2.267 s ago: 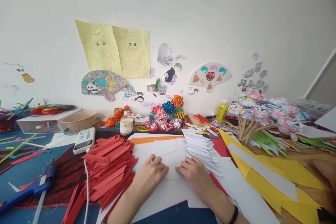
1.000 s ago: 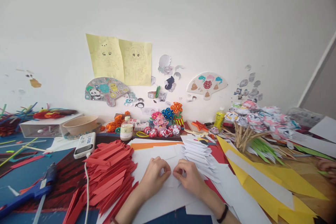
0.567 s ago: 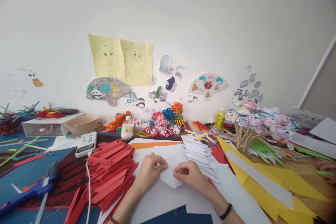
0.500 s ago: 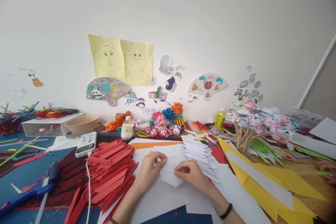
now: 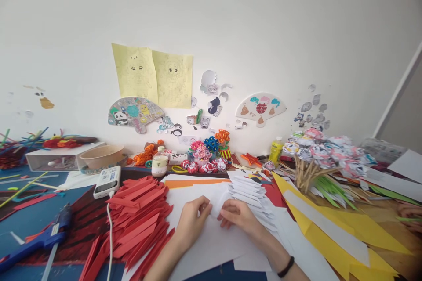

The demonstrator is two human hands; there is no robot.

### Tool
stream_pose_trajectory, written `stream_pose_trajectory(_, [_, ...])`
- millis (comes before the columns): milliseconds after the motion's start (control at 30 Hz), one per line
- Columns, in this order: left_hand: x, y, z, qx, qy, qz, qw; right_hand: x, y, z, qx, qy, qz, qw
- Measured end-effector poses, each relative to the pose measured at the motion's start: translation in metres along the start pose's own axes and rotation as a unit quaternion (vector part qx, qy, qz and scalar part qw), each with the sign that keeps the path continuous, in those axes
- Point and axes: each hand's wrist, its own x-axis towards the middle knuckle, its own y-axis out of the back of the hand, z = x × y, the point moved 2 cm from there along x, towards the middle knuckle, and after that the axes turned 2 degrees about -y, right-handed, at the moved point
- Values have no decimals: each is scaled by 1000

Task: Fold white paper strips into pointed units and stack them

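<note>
White paper piece [image 5: 220, 204], small and partly folded, sits pinched between both hands just above the white sheets [image 5: 211, 241] near the front edge of the surface. The left hand [image 5: 193, 219] grips its left side with curled fingers; the right hand [image 5: 239, 216] clasps the right side, a dark band on that wrist. Half a second ago the piece hung lower with a point facing the front edge (now it is raised and drawn in between the fingertips), so a fold appears to be getting closed up. Just right of the hands lies a stack of folded white pieces [image 5: 250, 193]; to the left, a heap of folded red strips [image 5: 140, 215]. Further left are a power bank [image 5: 107, 181] and a blue glue gun [image 5: 39, 239]. Most of the held piece is covered by fingers, so its shape is hard to make out. At the right edge, another person's fingers [image 5: 409, 213] are cut off.
</note>
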Motion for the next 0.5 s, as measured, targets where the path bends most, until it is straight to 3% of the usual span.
stream_pose_trajectory(200, [-3,8,-9,85,-19,-80,993,0,17,6,-130,66,85,986])
stream_pose_trajectory(333, [-5,6,-10,107,-34,-83,990,0,18,13,-275,56,96,955])
stream_pose_trajectory(500, [-6,4,-15,113,-3,-74,991,-2,15,16,-328,47,87,939])
